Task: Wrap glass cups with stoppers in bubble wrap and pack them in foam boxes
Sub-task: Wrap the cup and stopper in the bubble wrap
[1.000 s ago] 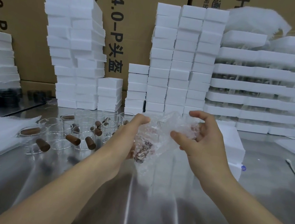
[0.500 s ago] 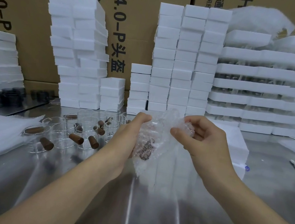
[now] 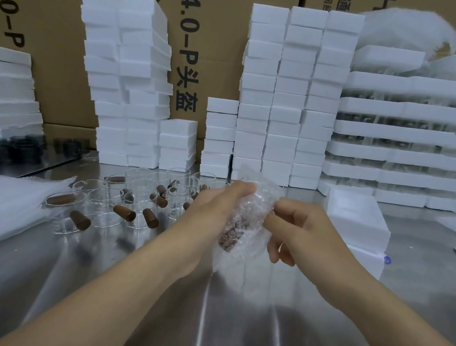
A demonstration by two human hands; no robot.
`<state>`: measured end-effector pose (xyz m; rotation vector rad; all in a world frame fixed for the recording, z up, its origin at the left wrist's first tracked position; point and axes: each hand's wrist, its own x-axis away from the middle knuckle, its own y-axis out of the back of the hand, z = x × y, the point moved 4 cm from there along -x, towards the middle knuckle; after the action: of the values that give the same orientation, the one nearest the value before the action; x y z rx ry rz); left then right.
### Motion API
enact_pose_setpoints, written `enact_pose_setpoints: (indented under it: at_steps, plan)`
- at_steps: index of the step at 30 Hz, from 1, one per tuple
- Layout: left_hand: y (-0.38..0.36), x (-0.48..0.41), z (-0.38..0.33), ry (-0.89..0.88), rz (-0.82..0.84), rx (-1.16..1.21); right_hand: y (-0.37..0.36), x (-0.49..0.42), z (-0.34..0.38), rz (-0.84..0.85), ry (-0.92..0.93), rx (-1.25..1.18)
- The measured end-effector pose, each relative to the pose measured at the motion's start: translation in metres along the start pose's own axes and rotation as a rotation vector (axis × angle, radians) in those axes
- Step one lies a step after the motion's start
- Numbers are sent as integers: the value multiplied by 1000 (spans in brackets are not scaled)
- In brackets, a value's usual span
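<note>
Above steel table [image 3: 149, 292]: left hand [image 3: 210, 213], right hand [image 3: 299, 236] both clamped on bubble-wrapped cup [image 3: 243, 226].

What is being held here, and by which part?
A bubble-wrapped cup. The left hand grips its left side near the top; the right hand pinches its right edge.

Tall brown cardboard carton [image 3: 221, 57] ahead of left hand [image 3: 213, 211]: black vertical print "H4.0-P头盔". Second brown carton [image 3: 49, 50], further left: "0-P", partly cut off.
</note>
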<state>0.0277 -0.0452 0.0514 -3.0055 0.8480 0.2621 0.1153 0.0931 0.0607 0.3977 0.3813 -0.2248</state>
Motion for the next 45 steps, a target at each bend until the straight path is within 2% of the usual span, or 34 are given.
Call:
enact_pose_setpoints:
  at_steps: [2, 6, 8, 10, 15, 19, 24, 26, 29, 30, 32, 34, 38, 41, 45]
  plan:
    - [1, 0, -1, 9, -34, 27, 1, 0, 3, -39, -5, -51]
    - [8, -2, 0, 56, -104, 126, 16, -2, 0, -312, 28, -75]
    - [10, -4, 3, 77, -127, 187, 18, -2, 1, -341, 64, -47]
    - [9, -5, 6, 98, -138, 233, 13, -1, 3, -274, 62, -15]
    - [-4, -3, 11, 109, -85, 139, -14, 6, -4, 128, -60, 131]
    - [-5, -3, 9, 85, -94, 122, -12, 4, 0, 125, -19, 116]
    - [4, -1, 7, 102, -140, 167, 3, 0, 0, -135, 49, 18]
    - [5, -1, 7, 111, -126, 147, 1, 0, -2, -72, 20, 8]
    - [-5, 2, 7, 138, -37, 120, -13, 2, -2, 156, 1, -16]
    - [-7, 3, 7, 146, -42, 128, -13, 2, -3, 164, -1, -22]
    - [-3, 3, 9, 163, -126, 158, -4, -2, -7, 58, -14, -34]
    - [5, 0, 11, 187, -202, 252, 15, -7, -17, -156, -50, -9]
    - [17, -3, 4, 173, -210, 637, 48, -9, -35, -522, -156, 221]
    - [21, -2, -3, 117, -176, 776, 56, -9, -41, -563, -220, 331]
    - [22, -3, -10, 57, -146, 868, 56, -8, -46, -476, -318, 458]
